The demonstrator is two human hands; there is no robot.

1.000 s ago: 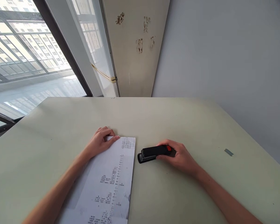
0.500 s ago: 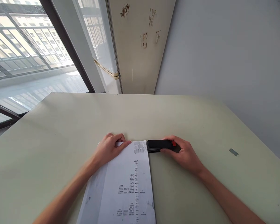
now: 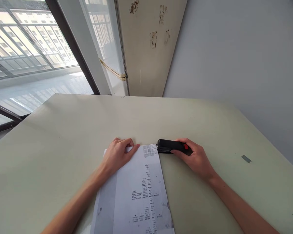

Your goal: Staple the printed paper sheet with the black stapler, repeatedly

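Observation:
Printed sheets of paper (image 3: 129, 182) lie on the table in front of me, apparently a thin stack. My left hand (image 3: 119, 151) grips their far left edge, thumb on top and fingers curled by the rim. In my right hand (image 3: 194, 156) is a black stapler (image 3: 169, 144) with a red spot near its rear. The stapler's front end meets the far right corner of the sheets, beside a block of dense print. Its upper arm stands slightly raised from the base. Whether the paper lies between its jaws is hard to make out.
The pale table (image 3: 75, 130) reaches forward to a worn cabinet or fridge (image 3: 148, 65) with rusty patches. A small grey strip (image 3: 246, 159) lies at the right. A grey wall (image 3: 234, 48) rises behind, and a window (image 3: 31, 42) is at the left.
The sheets have turned a little, and the stapler's upper arm has risen from its base. The stapler is also tilted slightly more. Both hands keep their holds.

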